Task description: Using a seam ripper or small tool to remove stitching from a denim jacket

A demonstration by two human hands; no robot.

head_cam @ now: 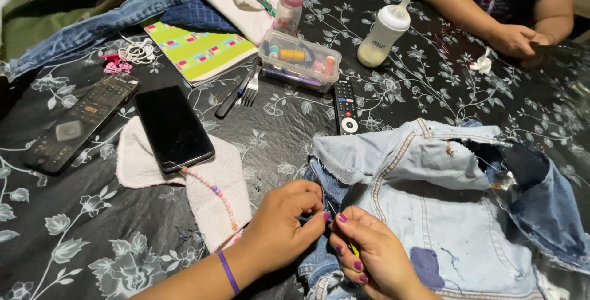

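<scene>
both hands meet at the near edge of the table over a light blue denim garment (442,214). left hand (283,223) w/ a purple wristband (228,272) pinches the frayed denim edge between thumb & fingertips. right hand (369,254), nails painted dark pink, is closed in a pinch right against the left, on the same bit of fabric; something thin & yellowish shows under its fingers, too small to tell what. garment lies spread to the right, near side, darker blue lining turned out at its far right.

just left of the hands: a white-pink cloth (209,183) w/ a black phone (173,128) on it & a beaded strand (215,192) trailing off it. further left a long black remote (80,122). a smaller remote (345,107) sits just beyond the denim. far side: clear plastic box of thread spools (298,60), fork (251,88), green striped notebook (200,48), two baby bottles (384,32). far right, another person's hands (516,39) rest on the black floral tablecloth (92,232).
</scene>
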